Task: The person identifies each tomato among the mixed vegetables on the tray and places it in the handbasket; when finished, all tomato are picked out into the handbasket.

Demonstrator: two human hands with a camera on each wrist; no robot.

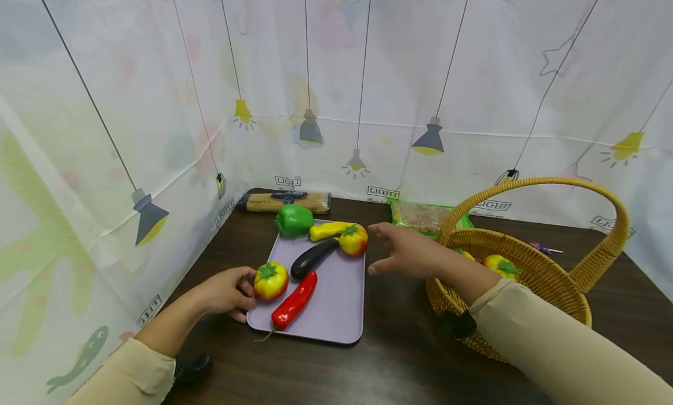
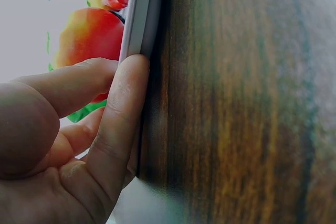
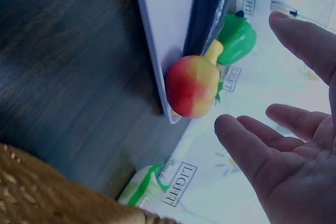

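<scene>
On the table lies a pale purple tray (image 1: 336,305). At its left rim is my left hand (image 1: 226,293); in the left wrist view its fingertips (image 2: 134,69) pinch the rim from both sides. Beside those fingers sits a yellow-and-red tomato (image 1: 271,281). A red chili pepper (image 1: 295,301), an eggplant (image 1: 314,259), a yellow pepper (image 1: 328,230), a second tomato (image 1: 353,241) and a green bell pepper (image 1: 294,221) are on the tray or at its far edge. My right hand (image 1: 407,252), fingers spread and holding nothing, hovers off the tray's right side, near the second tomato.
A wicker basket (image 1: 552,276) with a tall handle stands at the right under my right forearm, with tomatoes (image 1: 499,266) inside. Behind are a spaghetti pack (image 1: 286,202) and a green-edged bag (image 1: 420,216). A lollipop (image 1: 541,247) lies behind the basket. Printed curtains (image 1: 336,72) enclose the table.
</scene>
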